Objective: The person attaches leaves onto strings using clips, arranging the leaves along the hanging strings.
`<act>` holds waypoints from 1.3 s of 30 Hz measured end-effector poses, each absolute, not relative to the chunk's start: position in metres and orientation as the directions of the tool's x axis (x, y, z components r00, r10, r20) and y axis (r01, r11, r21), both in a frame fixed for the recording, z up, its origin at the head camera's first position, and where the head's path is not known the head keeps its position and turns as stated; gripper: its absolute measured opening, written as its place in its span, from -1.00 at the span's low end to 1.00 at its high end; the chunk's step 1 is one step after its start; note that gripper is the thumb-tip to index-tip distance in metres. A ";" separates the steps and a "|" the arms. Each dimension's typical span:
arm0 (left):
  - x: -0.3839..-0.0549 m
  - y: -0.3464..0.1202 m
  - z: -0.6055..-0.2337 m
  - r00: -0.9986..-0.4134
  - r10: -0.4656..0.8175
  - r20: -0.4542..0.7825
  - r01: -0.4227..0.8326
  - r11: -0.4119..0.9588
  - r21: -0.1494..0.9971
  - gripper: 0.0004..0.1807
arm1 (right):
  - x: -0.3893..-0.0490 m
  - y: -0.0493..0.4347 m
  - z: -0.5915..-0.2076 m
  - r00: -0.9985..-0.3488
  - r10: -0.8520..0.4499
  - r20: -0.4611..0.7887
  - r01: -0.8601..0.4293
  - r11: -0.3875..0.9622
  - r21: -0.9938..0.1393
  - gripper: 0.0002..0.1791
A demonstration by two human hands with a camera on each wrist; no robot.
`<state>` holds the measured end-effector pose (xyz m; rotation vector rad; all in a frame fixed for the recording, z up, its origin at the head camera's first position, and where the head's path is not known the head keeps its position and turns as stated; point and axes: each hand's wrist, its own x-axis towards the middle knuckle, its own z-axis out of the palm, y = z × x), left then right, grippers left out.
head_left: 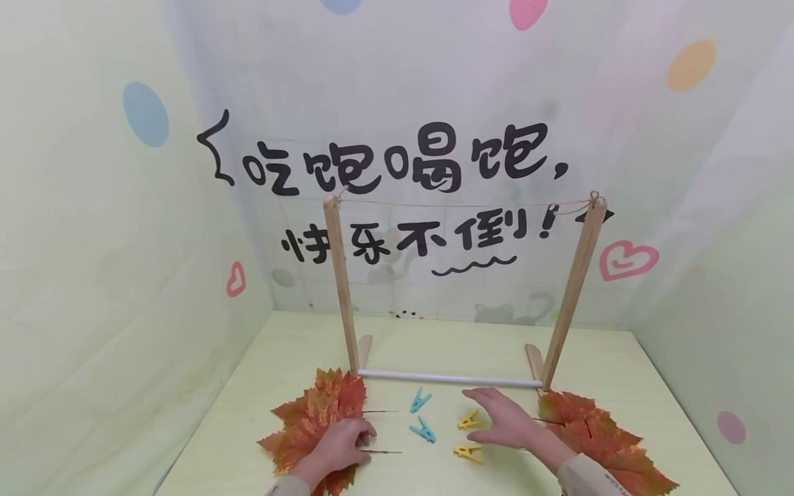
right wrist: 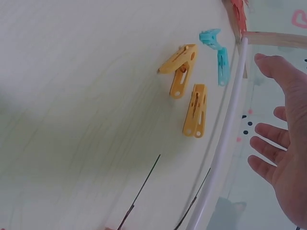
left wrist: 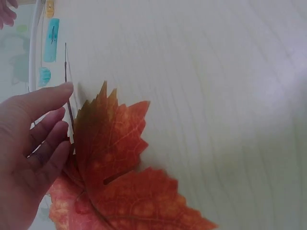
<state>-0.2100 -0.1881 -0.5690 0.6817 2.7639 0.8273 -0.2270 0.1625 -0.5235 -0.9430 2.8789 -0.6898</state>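
Two yellow clips (head_left: 468, 452) lie just beside your right hand (head_left: 507, 421), which is spread and empty; two blue clips (head_left: 424, 431) lie between both hands. Your left hand (head_left: 338, 444), fingers loosely bent, is at the left leaves (head_left: 310, 417). Beyond the clips, the wooden rack (head_left: 342, 289) and its white rod (head_left: 446, 377) block the bench (head_left: 434, 341); the right leaves (head_left: 598, 441) lie right of your right hand.

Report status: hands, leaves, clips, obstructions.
Left hand at red-orange leaves. Right hand empty, hovers near yellow clips. White rod beyond clips; nothing visibly blocking.

blk txt (head_left: 442, 157) on back curtain (head_left: 397, 83): "吃饱喝饱," abv "快乐不倒!"
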 end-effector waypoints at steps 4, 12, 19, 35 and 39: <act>-0.210 -0.188 -0.571 -0.871 0.490 -0.033 0.374 0.705 0.602 -0.85 | -0.228 0.154 -0.527 -0.800 -0.589 0.110 -0.575 0.702 -0.420 -0.23; -0.211 -0.188 -0.573 -0.860 0.510 -0.022 0.395 0.692 0.604 -0.91 | -0.229 0.137 -0.535 -0.777 -0.617 0.127 -0.601 0.667 -0.440 -0.27; -0.213 -0.189 -0.570 -0.851 0.525 -0.010 0.422 0.695 0.582 -0.90 | -0.230 0.122 -0.546 -0.769 -0.626 0.131 -0.606 0.648 -0.462 -0.31; -0.210 -0.189 -0.532 -0.838 0.541 0.070 0.479 0.666 0.572 -0.94 | -0.236 0.090 -0.567 -0.798 -0.582 0.158 -0.576 0.659 -0.484 -0.33; -0.209 -0.190 -0.528 -0.841 0.538 0.063 0.469 0.666 0.581 -0.95 | -0.238 0.081 -0.572 -0.797 -0.576 0.181 -0.582 0.651 -0.488 -0.35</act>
